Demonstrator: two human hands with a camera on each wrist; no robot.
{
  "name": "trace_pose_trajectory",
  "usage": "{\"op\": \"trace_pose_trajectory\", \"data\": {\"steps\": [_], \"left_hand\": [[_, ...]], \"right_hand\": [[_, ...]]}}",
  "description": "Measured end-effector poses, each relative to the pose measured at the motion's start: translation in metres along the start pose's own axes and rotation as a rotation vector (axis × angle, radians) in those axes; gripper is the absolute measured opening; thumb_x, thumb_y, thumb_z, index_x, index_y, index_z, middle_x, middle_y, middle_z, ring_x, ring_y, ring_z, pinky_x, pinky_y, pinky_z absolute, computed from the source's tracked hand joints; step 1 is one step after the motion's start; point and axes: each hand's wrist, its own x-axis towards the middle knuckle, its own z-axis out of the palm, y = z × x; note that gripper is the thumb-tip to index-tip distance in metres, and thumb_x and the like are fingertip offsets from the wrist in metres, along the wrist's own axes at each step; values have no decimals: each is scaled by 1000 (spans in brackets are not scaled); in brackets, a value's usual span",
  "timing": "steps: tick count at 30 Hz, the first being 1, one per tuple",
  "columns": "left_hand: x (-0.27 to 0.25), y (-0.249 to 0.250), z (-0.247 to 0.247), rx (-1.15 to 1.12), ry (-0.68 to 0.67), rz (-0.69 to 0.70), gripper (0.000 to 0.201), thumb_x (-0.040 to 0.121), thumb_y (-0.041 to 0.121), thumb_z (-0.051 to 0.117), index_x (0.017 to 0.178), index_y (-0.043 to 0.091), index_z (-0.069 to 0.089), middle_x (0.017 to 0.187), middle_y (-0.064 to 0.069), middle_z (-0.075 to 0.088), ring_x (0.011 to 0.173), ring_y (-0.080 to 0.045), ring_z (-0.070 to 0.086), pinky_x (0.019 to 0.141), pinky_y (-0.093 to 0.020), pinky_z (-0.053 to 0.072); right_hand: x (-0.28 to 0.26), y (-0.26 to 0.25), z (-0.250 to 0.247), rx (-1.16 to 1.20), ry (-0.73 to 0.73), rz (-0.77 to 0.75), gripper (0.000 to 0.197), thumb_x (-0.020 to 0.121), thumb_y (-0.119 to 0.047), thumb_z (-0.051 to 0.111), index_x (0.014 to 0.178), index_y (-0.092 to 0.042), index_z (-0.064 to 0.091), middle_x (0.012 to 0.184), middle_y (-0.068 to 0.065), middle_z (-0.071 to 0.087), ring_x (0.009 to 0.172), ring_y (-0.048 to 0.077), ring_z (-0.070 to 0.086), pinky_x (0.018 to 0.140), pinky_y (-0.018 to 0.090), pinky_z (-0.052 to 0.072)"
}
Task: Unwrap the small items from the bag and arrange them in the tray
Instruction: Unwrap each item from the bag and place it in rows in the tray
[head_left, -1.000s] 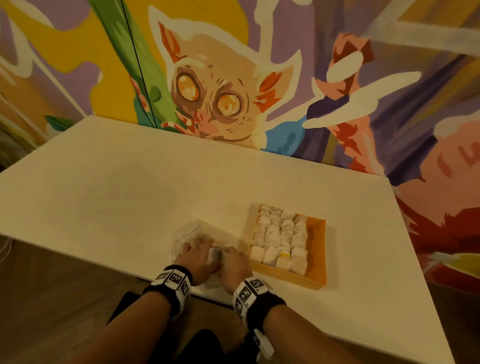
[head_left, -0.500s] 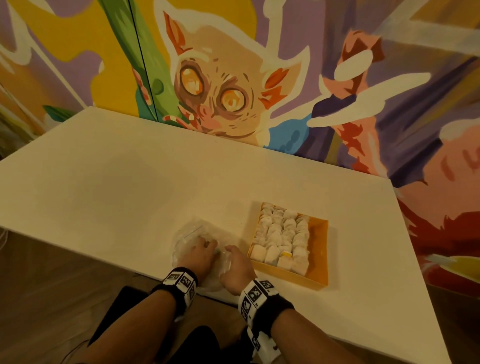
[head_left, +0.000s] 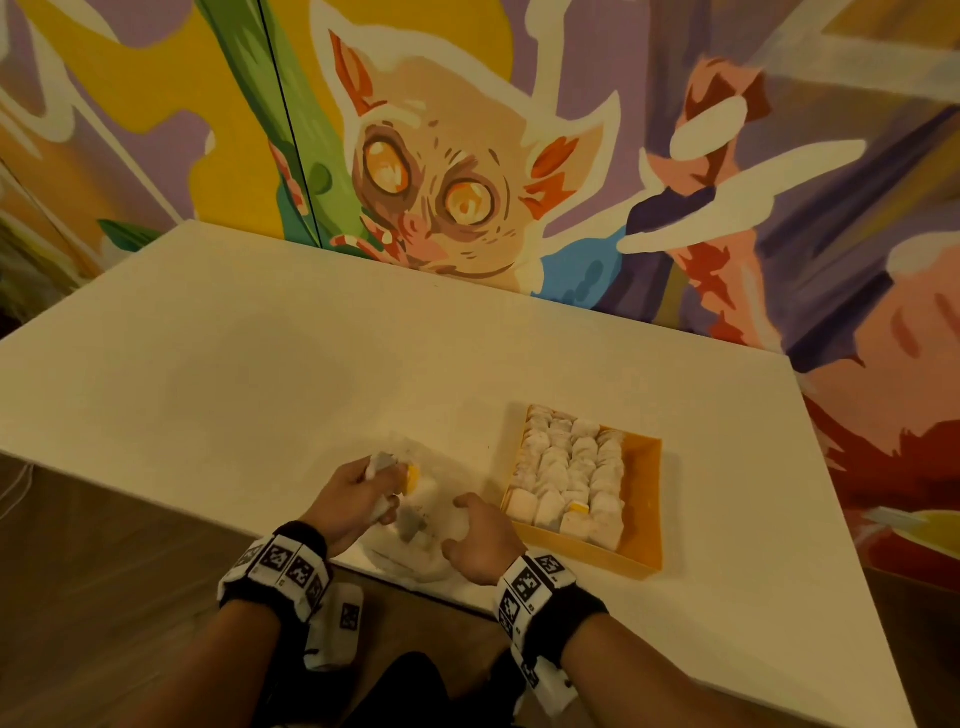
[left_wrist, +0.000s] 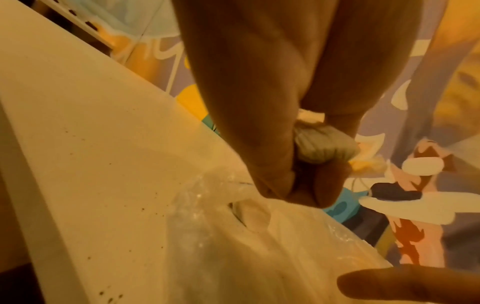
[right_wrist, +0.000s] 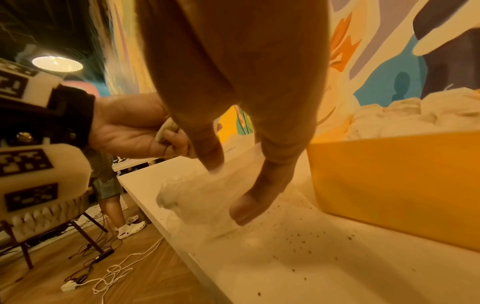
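A clear plastic bag (head_left: 434, 525) lies at the table's near edge, with a grey-wrapped item (head_left: 410, 527) showing inside. My left hand (head_left: 387, 483) is raised just above the bag's left side and grips a small grey-white wrapped item (left_wrist: 324, 146) with yellowish twisted ends. My right hand (head_left: 457, 525) has its fingertips (right_wrist: 241, 214) down on the bag (right_wrist: 197, 195), fingers fairly straight. To the right stands the orange tray (head_left: 644, 493), mostly filled with rows of white unwrapped pieces (head_left: 566, 467); a strip along its right side is bare.
The white table (head_left: 260, 364) meets a painted mural wall at the back. Dark crumbs (right_wrist: 298, 236) dot the tabletop beside the tray wall (right_wrist: 389, 181). Off the near edge are a wooden floor, white cables (right_wrist: 103, 277), a chair and a standing person (right_wrist: 109, 185).
My left hand has come up out of the bag, to the left, holding a wrapped item. My right hand has drawn apart from it and now rests on the bag's right side.
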Motion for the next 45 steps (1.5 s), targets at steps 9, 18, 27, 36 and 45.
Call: {"op": "trace_pose_trajectory", "data": {"steps": [9,18,27,36,45], "left_hand": [[13,-10,-2,293,153,-77,29,91,37,65,92,9,60,72,-5,56,59,-23,55,56,-32,47],[30,-34,16,1582,-131,15,66,80,59,56,129,17,43,134,-10,41,124,-32,38,104,-41,35],[22,-28,22,1535,-241,138,31,88,36,61,108,14,68,111,-4,66,107,-21,60,83,-23,42],[14,-11,-3,979,-123,123,14,84,24,73,90,15,65,107,-3,60,89,-22,63,75,-34,54],[16,-9,-6,718,3,-88,23,88,9,61,110,18,57,105,-11,57,74,-23,61,64,-39,60]], "right_hand": [[-4,1,5,5,-14,-12,61,85,-26,66,139,-23,38,132,11,44,101,29,63,85,31,52],[-7,5,6,11,35,15,68,85,-16,69,145,-17,36,141,9,41,126,24,47,98,27,43],[-8,6,8,27,68,19,71,85,-11,69,146,-15,34,146,8,39,134,22,40,103,23,35],[-11,6,5,52,51,21,69,84,-12,68,145,-16,36,138,12,45,121,26,51,94,28,47],[-10,3,6,2,40,-12,69,84,-15,69,144,-18,35,135,12,45,118,25,52,87,23,44]]}}
